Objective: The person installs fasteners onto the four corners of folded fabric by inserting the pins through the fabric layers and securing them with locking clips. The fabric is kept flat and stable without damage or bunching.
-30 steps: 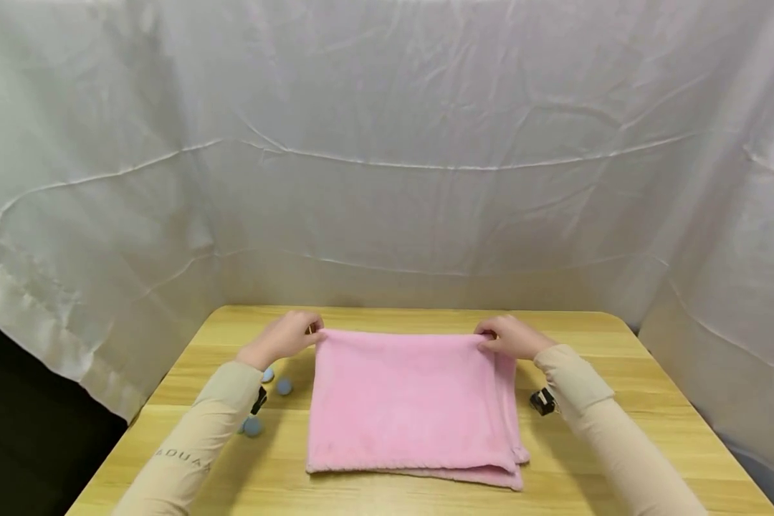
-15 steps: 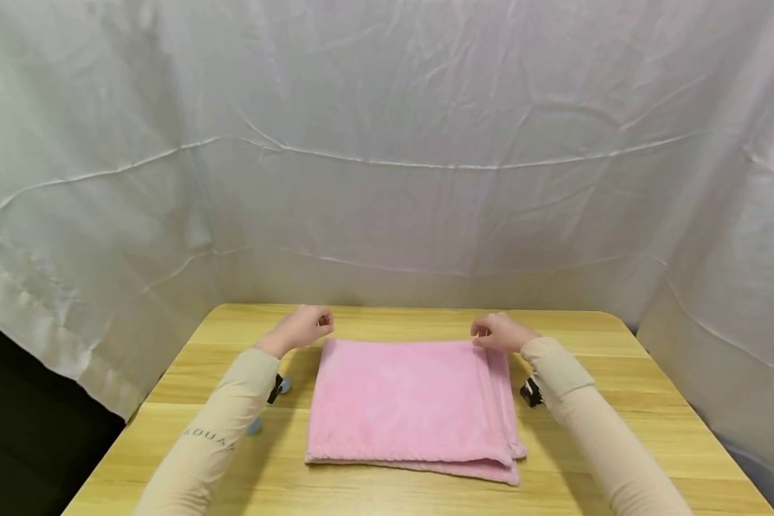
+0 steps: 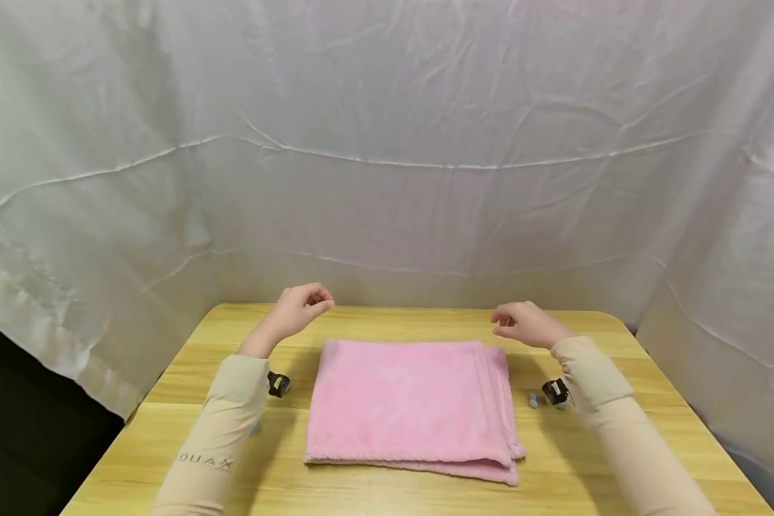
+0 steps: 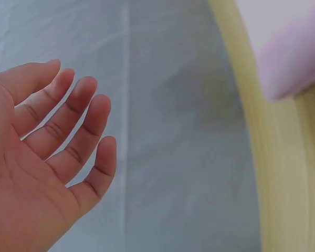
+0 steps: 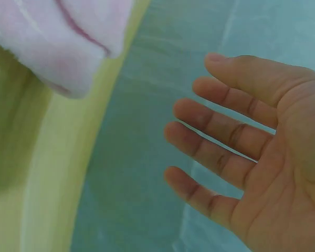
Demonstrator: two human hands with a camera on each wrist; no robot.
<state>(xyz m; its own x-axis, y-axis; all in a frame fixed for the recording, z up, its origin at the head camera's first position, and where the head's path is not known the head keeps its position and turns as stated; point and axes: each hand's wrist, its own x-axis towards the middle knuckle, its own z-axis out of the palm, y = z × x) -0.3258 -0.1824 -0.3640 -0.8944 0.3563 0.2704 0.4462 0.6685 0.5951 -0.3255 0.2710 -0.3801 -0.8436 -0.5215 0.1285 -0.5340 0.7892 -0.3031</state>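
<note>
A pink plush cloth (image 3: pixel 406 401) lies folded on the wooden table, its layers slightly offset along the right side and at the near right corner. My left hand (image 3: pixel 297 309) hovers above and beyond the cloth's far left corner, apart from it. In the left wrist view the left hand (image 4: pixel 47 142) has loosely bent fingers and holds nothing. Off the far right corner floats my right hand (image 3: pixel 527 324), also not touching the cloth. Its palm (image 5: pixel 283 173) faces the right wrist camera, fingers relaxed, nothing between them. One corner of the cloth (image 5: pixel 58 47) shows beside it.
Small blue round pieces (image 3: pixel 532 400) sit on the table (image 3: pixel 387 498) to the right of the cloth. Another blue piece (image 3: pixel 254 428) is partly hidden by the left sleeve. A pale curtain (image 3: pixel 387 201) hangs behind and around the table.
Both hands have let go of the cloth's far corners and risen away from it. The right hand has moved further right. The cloth's far edge now lies flat.
</note>
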